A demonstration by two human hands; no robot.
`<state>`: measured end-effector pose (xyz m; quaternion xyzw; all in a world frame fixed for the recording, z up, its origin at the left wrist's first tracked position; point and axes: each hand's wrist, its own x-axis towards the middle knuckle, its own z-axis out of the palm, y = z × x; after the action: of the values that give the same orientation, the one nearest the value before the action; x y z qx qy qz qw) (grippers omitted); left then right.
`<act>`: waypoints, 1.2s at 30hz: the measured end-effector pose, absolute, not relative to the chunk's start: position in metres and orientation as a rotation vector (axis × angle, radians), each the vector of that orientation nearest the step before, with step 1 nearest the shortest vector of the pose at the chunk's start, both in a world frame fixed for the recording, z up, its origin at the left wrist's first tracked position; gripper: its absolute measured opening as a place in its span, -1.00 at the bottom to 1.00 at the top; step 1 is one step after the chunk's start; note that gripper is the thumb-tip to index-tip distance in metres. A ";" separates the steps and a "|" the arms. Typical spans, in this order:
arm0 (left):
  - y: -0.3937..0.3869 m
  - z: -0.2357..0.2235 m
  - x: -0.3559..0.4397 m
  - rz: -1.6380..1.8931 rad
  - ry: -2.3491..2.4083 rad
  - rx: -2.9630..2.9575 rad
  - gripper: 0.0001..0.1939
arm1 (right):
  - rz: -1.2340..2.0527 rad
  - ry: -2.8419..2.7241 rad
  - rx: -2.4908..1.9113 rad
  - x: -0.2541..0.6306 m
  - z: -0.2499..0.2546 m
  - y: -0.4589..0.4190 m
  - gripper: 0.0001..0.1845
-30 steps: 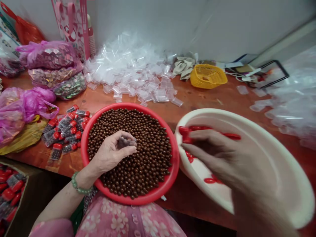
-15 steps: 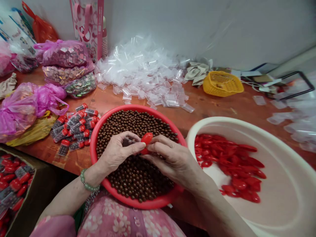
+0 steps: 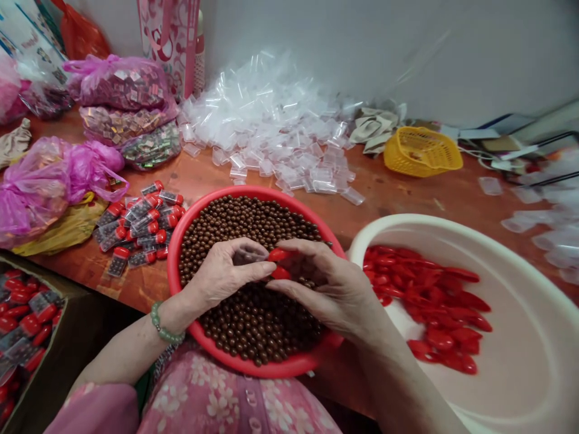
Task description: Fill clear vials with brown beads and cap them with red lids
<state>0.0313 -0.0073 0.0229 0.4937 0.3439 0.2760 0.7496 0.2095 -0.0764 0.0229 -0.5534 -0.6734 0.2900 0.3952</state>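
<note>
Over the red basin of brown balls, my left hand holds a small clear plastic container between thumb and fingers. Dark contents show through its wall. A red cap sits at the container's right end. My right hand curves around this cap, thumb below and fingers above; its fingertips are partly hidden. Right of the basin, a white tub holds a heap of red caps. Filled containers with red caps lie piled left of the basin.
Clear empty containers are heaped at the back, with more at far right. A yellow basket stands behind the tub. Bags of small pieces crowd the back left. A box of capped containers is at lower left.
The red cap has turned from upright and tilted to lying in line with the container. My right hand has spread its grip around it. The view has shifted slightly.
</note>
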 end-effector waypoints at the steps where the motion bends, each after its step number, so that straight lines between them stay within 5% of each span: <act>1: -0.007 0.023 0.032 0.624 0.767 1.090 -0.76 | 0.775 -1.669 -1.405 0.209 0.022 -0.075 -0.56; 9: -0.008 0.026 0.033 0.681 0.784 1.078 -0.79 | 0.546 -1.641 -1.365 0.201 0.019 -0.066 -0.84; 16: -0.003 0.024 0.031 0.707 0.786 1.061 -0.81 | 0.440 -1.783 -1.356 0.197 0.022 -0.068 -0.65; 25: -0.008 0.017 0.034 0.624 0.620 1.127 -0.87 | 0.689 -1.353 -1.299 0.196 0.030 -0.057 -0.67; 36: -0.007 0.011 0.032 0.591 0.519 1.177 -0.91 | 0.553 -1.639 -1.223 0.189 0.029 -0.051 -0.64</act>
<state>0.0319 -0.0070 0.0112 0.5406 0.2383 0.2715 0.7598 0.1895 -0.0514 0.0287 -0.5035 -0.6746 0.2277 0.4894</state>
